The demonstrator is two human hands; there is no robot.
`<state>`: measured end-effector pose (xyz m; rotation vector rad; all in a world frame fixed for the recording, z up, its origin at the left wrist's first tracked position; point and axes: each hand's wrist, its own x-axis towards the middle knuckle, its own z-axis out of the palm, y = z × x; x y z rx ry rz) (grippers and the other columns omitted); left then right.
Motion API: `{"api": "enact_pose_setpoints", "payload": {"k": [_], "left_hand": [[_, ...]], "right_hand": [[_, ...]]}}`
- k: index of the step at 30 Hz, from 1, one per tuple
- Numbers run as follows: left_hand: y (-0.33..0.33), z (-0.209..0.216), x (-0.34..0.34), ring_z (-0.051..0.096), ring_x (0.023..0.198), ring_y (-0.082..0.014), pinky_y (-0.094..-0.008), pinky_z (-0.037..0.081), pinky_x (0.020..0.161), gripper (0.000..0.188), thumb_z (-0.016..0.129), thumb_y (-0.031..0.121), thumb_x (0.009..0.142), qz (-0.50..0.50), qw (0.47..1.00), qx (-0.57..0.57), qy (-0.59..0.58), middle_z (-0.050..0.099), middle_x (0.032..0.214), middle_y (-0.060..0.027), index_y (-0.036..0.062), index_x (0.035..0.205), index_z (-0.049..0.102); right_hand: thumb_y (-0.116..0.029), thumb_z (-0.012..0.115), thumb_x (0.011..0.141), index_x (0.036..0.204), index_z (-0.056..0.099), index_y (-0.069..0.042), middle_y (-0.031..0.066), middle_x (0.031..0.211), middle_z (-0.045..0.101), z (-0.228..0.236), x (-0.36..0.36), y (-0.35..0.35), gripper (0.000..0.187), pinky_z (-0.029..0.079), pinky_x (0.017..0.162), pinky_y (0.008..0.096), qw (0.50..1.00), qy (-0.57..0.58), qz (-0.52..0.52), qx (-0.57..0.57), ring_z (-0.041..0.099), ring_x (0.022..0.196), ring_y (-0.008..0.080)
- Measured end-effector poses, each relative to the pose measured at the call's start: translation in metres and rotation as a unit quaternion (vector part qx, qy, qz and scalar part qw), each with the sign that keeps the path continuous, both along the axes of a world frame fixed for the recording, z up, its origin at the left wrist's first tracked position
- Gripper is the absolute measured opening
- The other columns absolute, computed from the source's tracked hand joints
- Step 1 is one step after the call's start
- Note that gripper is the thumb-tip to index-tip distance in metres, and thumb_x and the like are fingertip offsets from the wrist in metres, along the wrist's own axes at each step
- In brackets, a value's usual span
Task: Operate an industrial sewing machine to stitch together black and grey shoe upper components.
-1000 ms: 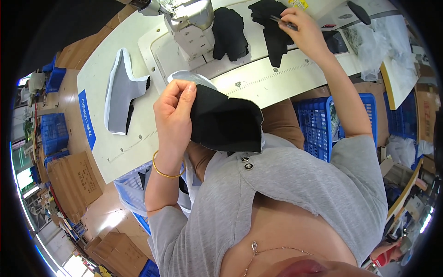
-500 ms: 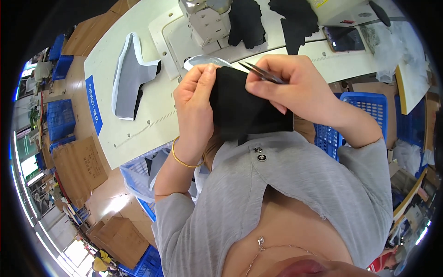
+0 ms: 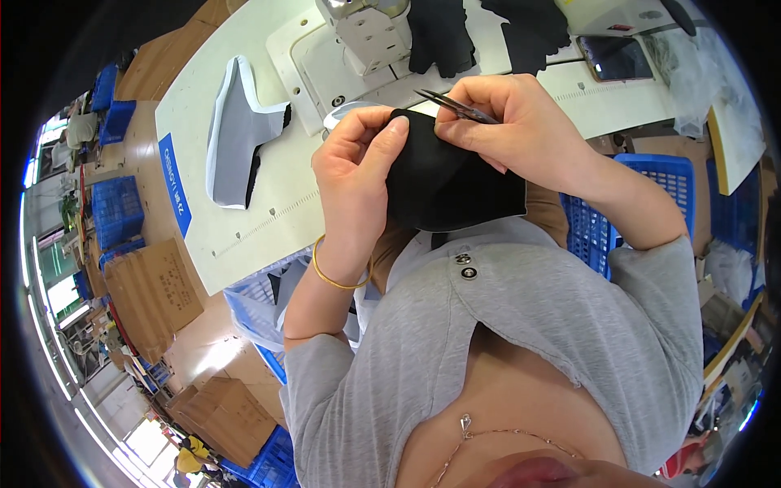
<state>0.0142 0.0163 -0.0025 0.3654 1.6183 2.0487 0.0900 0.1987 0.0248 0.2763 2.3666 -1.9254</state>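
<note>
My left hand pinches the top left edge of a black fabric piece between thumb and fingers. The cloth hangs in front of my body, at the near edge of the table. My right hand is closed around small dark thread snips. Their two pointed tips face left, slightly apart, above the top edge of the cloth. Lower fingers of the right hand lie against the cloth. Behind my left hand, a grey piece with a white edge is partly hidden.
A sewing machine stands on the white table. Left of it lies a grey, white-edged cut piece. Black pieces, a phone and clear plastic lie behind. Blue baskets stand below the table.
The view has shifted slightly. My left thumb has slid along the top edge of the cloth, and the cloth's lower edge now shows. The snips have risen a little and their tips look closer together.
</note>
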Motion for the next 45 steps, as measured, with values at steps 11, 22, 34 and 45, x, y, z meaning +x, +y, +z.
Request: {"api": "enact_pose_setpoints", "payload": {"k": [11, 22, 34, 45], "left_hand": [[-0.003, -0.001, -0.001, 0.058, 0.078, -0.0051, -0.0189, 0.047, 0.072, 0.013, 0.066, 0.006, 0.093, 0.024, 0.995, -0.043, 0.082, 0.066, 0.088, -0.0016, -0.0041, 0.101, 0.067], [-0.007, 0.016, -0.023, 0.061, 0.079, -0.0070, -0.0191, 0.048, 0.073, 0.014, 0.069, 0.006, 0.091, -0.008, 0.989, -0.044, 0.140, 0.068, 0.089, -0.0042, -0.0046, 0.100, 0.069], [0.014, 0.076, -0.122, 0.065, 0.076, -0.0119, -0.0221, 0.052, 0.071, 0.012, 0.073, -0.001, 0.081, -0.109, 0.987, -0.094, 0.073, 0.070, 0.087, -0.0080, -0.0006, 0.092, 0.069], [0.027, 0.075, -0.164, 0.067, 0.086, -0.0153, -0.0241, 0.052, 0.079, 0.017, 0.065, -0.003, 0.084, -0.089, 0.992, -0.081, 0.031, 0.070, 0.097, -0.0103, -0.0029, 0.101, 0.066]], "right_hand": [[-0.017, 0.073, 0.082, 0.089, 0.068, -0.001, 0.0137, 0.078, 0.068, -0.015, -0.004, 0.012, 0.019, 0.047, 0.069, 0.0351, 0.963, 0.190, 0.018, 0.189, 0.063, 0.074, 0.0236], [-0.014, 0.073, 0.083, 0.094, 0.069, 0.002, 0.0074, 0.090, 0.070, -0.016, -0.016, 0.011, 0.019, 0.048, 0.085, 0.0301, 0.993, 0.108, 0.047, -0.019, 0.063, 0.087, 0.0127], [-0.018, 0.069, 0.087, 0.087, 0.070, 0.003, 0.0001, 0.061, 0.057, 0.005, -0.053, -0.007, 0.021, 0.037, 0.055, 0.0250, 0.977, 0.191, -0.098, -0.011, 0.045, 0.060, 0.0041], [-0.018, 0.071, 0.086, 0.084, 0.071, 0.003, -0.0041, 0.065, 0.059, 0.000, -0.086, 0.000, 0.021, 0.037, 0.057, 0.0218, 0.967, 0.204, -0.116, -0.100, 0.044, 0.063, 0.0019]]}}
